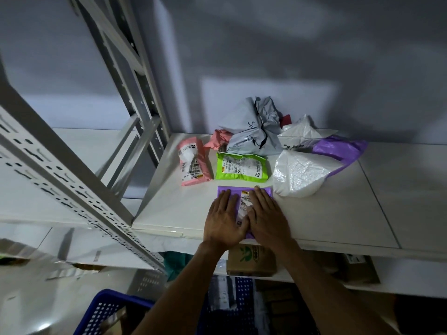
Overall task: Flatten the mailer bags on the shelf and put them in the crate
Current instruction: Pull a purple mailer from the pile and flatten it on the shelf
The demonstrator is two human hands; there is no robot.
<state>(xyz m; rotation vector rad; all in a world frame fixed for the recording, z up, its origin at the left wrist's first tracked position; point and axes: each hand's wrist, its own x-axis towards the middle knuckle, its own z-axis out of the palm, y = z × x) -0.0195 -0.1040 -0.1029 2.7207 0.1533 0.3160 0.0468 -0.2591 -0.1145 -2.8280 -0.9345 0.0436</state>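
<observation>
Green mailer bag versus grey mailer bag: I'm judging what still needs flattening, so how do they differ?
The green mailer bag lies flat on the shelf, label up; the grey mailer bag is crumpled into a tall heap. The green one sits nearer the front edge, the grey one behind it, towards the wall. The green looks smaller. Neither is touched; both hands press the purple one.

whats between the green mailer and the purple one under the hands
Nothing: in the head view a bare strip of white shelf separates the green mailer from the purple mailer.
</observation>
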